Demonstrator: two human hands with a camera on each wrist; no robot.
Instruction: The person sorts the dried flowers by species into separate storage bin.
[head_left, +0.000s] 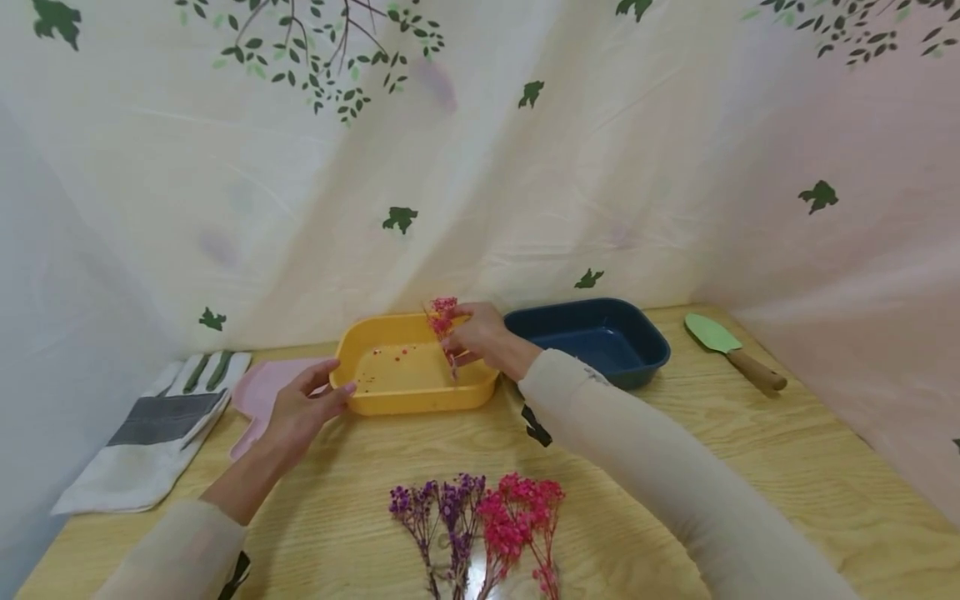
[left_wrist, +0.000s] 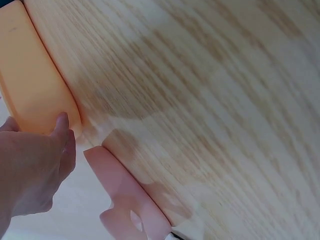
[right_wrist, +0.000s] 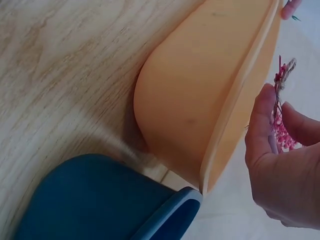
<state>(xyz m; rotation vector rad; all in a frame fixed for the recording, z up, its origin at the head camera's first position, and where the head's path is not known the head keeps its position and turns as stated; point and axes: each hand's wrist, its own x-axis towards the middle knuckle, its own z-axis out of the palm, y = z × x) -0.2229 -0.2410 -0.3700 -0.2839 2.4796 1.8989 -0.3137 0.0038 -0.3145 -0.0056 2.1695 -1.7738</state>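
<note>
My right hand (head_left: 480,333) pinches a small bunch of dried pink flowers (head_left: 442,315) over the yellow tub (head_left: 420,402). Twine is tied around its stems, seen between thumb and fingers in the right wrist view. Small red and dark bits lie on the tub's floor. At the tub's left front corner, my left hand (head_left: 303,408) holds the wall, with the thumb and fingers spread around the corner. The left wrist view shows this left hand (left_wrist: 35,165) against the tub's outer side (left_wrist: 35,65).
A dark blue tub (head_left: 600,333) stands right of the yellow one. Farther right lies a green trowel (head_left: 716,333) with a wooden handle. Gloves (head_left: 165,425) and a pink dustpan-like piece (head_left: 266,392) lie left. Dried purple flowers (head_left: 450,508) and pink flowers (head_left: 517,517) lie in front.
</note>
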